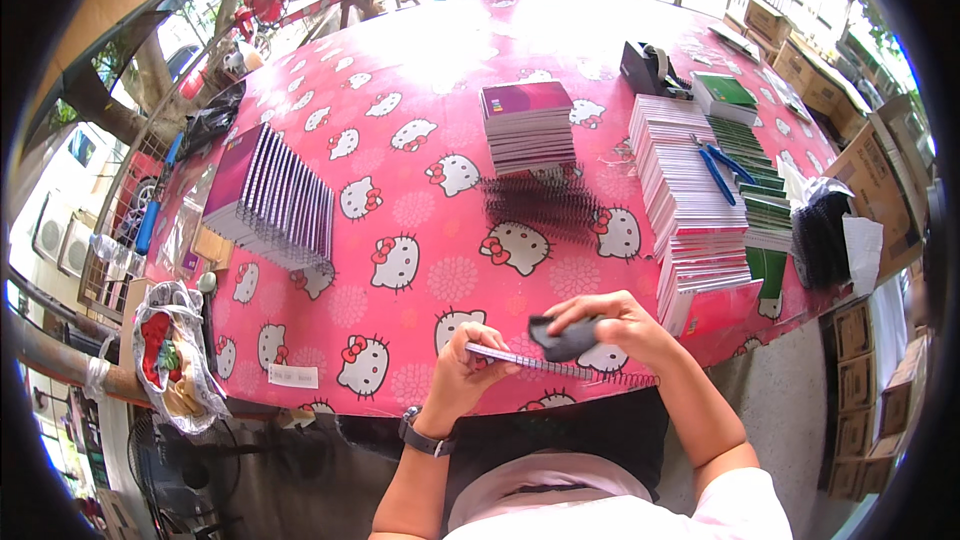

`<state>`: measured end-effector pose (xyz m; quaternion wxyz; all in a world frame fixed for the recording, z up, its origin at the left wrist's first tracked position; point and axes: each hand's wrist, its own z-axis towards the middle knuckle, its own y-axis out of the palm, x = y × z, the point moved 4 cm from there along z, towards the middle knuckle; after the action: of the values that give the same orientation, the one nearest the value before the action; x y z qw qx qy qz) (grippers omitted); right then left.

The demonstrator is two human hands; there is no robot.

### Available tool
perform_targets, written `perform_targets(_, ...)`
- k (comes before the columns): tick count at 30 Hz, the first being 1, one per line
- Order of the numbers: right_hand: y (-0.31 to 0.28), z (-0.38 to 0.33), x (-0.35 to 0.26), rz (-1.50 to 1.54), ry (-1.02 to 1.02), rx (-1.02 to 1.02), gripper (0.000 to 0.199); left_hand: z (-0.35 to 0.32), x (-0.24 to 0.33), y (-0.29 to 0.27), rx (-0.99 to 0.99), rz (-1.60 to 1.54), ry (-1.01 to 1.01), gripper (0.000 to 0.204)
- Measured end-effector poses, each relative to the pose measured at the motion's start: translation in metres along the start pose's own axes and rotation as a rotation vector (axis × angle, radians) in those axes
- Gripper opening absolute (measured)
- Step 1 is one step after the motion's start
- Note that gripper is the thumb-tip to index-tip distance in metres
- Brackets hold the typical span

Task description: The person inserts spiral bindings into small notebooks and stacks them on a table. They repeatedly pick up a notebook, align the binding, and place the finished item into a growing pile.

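Near the table's front edge, my left hand [465, 372] is closed on the end of a thin notebook [505, 356], held edge-up. A black spiral coil [622, 378] runs along its edge and sticks out past the right end. My right hand [612, 324] grips a dark grey block or pad [563, 342] just above the notebook; its exact kind is unclear. Beyond my hands lies a heap of loose black coils [540, 208], in front of a stack of purple-covered notebooks [530, 130]. A row of spiral-bound purple notebooks [270, 195] stands at the left.
At the right are long stacks of unbound notebooks [685, 180] with blue-handled pliers [722, 172] on top, and green-covered ones [768, 275]. A black bundle [822, 240] sits beside them. A plastic bag [175, 355] hangs at the left edge. Cardboard boxes [855, 370] stand at right.
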<state>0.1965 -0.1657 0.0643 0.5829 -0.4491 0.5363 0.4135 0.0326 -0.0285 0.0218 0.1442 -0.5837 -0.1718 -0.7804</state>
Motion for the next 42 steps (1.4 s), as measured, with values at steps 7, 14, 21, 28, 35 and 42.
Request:
perform_targets(7,0.003,0.007,-0.008,-0.142,-0.044,0.005,0.041,-0.004,-0.011,-0.001,-0.037,-0.096,-0.119,0.04)
perform_targets(14,0.011,0.012,-0.01,0.108,-0.059,-0.059,0.043,-0.005,-0.016,-0.001,-0.037,-0.096,-0.103,0.041)
perform_targets(21,0.019,0.014,-0.011,0.113,-0.076,-0.064,0.048,-0.004,-0.014,0.001,0.011,-0.088,-0.053,0.037)
perform_targets(28,-0.009,0.031,-0.004,-0.919,-0.269,0.374,0.066,0.002,-0.009,0.002,0.066,-0.053,-0.051,0.026)
perform_targets(35,0.043,0.018,-0.055,-0.573,-0.317,0.177,0.037,0.017,0.033,0.007,0.174,-0.129,-0.063,0.013)
perform_targets(42,0.054,0.023,-0.067,-0.596,-0.45,0.354,0.02,0.016,0.043,0.005,0.299,-0.144,-0.003,0.017)
